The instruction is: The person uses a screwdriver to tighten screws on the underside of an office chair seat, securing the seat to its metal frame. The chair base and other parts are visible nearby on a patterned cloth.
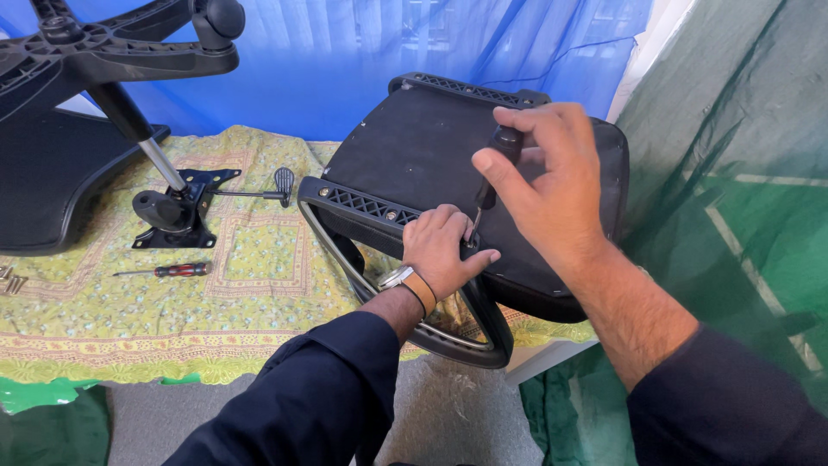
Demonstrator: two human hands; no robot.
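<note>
A black office chair seat lies upside down and tilted at the table's right end. Its curved armrest hangs over the front edge. My right hand is wrapped around the black handle of a screwdriver, whose shaft points down to where the armrest meets the seat. My left hand, with a watch on the wrist, is closed around the screwdriver's tip at that joint.
A yellow patterned cloth covers the table. On it lie a red-handled screwdriver and a black tilt mechanism with a lever. A chair base with gas cylinder leans at the upper left. Green netting hangs at the right.
</note>
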